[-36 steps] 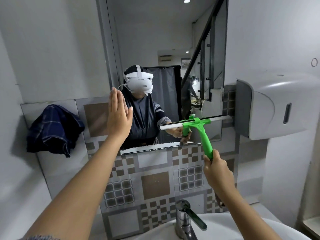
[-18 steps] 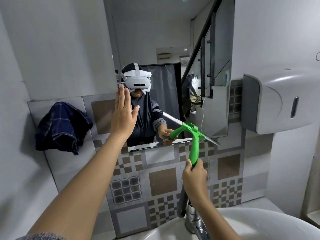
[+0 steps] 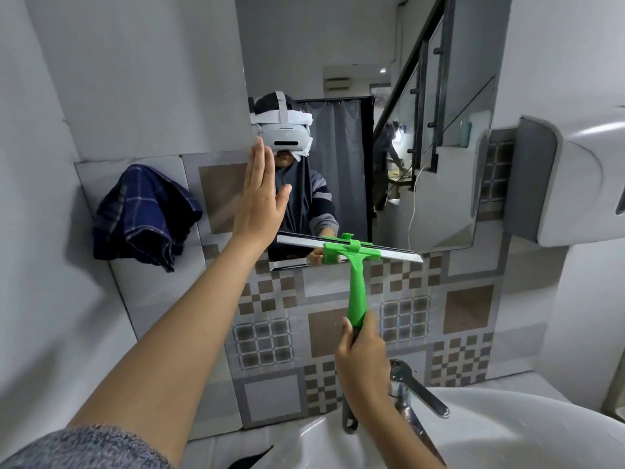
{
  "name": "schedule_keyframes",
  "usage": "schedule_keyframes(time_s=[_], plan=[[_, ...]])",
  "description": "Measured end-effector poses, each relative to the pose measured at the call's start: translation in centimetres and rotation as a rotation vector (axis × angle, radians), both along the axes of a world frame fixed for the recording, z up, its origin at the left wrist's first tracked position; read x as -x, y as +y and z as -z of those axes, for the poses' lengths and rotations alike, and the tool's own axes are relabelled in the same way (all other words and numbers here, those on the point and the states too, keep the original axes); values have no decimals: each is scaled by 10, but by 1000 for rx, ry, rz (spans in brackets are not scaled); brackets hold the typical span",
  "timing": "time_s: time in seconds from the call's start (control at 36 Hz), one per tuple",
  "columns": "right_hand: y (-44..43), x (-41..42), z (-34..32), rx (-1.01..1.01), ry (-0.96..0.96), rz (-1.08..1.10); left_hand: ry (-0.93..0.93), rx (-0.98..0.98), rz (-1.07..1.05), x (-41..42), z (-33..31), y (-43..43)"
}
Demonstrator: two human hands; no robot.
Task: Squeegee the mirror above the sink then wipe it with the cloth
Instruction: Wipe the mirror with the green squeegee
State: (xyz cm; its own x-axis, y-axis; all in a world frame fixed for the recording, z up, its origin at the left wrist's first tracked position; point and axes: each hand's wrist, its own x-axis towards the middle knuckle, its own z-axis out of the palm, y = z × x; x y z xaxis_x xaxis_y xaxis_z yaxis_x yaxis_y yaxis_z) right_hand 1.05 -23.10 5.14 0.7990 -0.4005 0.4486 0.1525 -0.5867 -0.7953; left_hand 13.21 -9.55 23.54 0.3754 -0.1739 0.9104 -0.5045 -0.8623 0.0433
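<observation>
The mirror (image 3: 422,79) hangs on the wall above the sink (image 3: 507,431). My right hand (image 3: 362,353) grips the lower end of the green squeegee (image 3: 356,282), whose blade lies almost level across the mirror's bottom edge, right end slightly lower. My left hand (image 3: 260,201) is flat and open against the mirror's left edge, fingers pointing up. A dark blue checked cloth (image 3: 145,214) hangs bunched on the tiled wall to the left of the mirror, apart from both hands.
A chrome tap (image 3: 416,390) rises behind the sink, just below my right hand. A white wall dispenser (image 3: 581,184) juts out to the right of the mirror. Patterned tiles (image 3: 466,309) cover the wall under the mirror.
The squeegee has travelled leftward along the lower mirror and its blade has levelled out at the bottom edge. My left hand has stayed pressed to the mirror's left side.
</observation>
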Motion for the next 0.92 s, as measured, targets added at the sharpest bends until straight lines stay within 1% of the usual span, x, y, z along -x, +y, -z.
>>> schedule_keyframes(time_s=[0.25,0.53,0.67,0.75,0.92], plan=[[9,3,11,151,28,-11,-44,33,69,-7,10,-1],[3,9,21,200,58,8,-27,60,78,-7,25,-1],[-2,15,21,264,104,7,29,71,71,1,36,-2],[-7,24,19,268,136,10,82,76,76,9,43,-2],[-19,51,9,247,120,-16,264,131,153,38,58,-7]])
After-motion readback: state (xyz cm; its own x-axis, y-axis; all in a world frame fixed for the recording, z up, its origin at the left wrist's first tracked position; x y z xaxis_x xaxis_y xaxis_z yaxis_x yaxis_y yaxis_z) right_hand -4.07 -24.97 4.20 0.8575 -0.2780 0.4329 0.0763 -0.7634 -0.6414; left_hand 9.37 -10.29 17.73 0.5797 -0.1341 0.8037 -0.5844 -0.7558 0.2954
